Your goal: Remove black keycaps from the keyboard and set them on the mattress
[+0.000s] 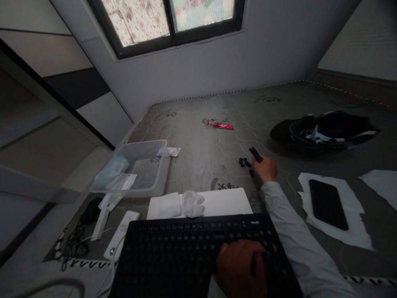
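A black keyboard [173,244] lies in front of me, its far edge close to a white sheet. My left hand [242,269] rests on the keyboard's right part, its fingers curled against the keys; the fingertips are partly in shadow. Beyond the keyboard, my right hand [266,169] is closed on a small flat black piece [256,154], whose exact kind I cannot make out. Several small black keycaps [245,162] lie on the table cover just left of that hand.
A clear plastic bin [164,169] stands at left, holding packets. Crumpled white tissue [192,203] lies on the white sheet [229,200]. At right are a black phone [328,205] on paper and a dark cap [283,131]. A red packet [223,126] lies farther back; cables [76,244] lie left.
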`<state>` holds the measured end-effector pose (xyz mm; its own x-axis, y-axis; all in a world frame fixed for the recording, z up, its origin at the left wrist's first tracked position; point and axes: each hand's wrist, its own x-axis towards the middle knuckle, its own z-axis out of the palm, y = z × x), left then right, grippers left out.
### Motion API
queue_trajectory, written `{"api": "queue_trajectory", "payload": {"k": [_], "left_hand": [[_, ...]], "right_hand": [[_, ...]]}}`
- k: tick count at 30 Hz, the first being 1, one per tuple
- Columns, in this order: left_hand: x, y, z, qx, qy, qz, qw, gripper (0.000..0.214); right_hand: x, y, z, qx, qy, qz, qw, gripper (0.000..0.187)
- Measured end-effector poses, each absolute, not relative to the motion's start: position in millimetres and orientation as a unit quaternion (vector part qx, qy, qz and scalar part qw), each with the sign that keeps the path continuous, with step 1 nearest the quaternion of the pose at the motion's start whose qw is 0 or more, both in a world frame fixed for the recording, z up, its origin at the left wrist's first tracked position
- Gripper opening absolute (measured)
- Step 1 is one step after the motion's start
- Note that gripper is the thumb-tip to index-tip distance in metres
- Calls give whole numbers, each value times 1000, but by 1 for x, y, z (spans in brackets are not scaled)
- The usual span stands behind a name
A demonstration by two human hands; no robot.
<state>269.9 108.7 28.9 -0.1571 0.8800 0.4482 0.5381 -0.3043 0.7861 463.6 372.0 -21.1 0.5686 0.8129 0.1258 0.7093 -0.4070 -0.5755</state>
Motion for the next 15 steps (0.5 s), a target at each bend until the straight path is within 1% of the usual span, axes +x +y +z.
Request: {"api": "queue_trajectory", "payload": {"k": [4,9,12,15], "left_hand": [[264,108,38,650,572,472,167,22],[253,108,50,712,555,386,190,19],[251,108,54,747,533,349,189,19],[249,107,57,771,521,321,176,21]], "right_hand": [[464,355,-2,-800,-457,109,373,39],[465,317,36,-770,-468,98,422,42],[466,284,56,-760,-452,82,460,50],[463,248,68,-745,-408,92,519,58]]}}
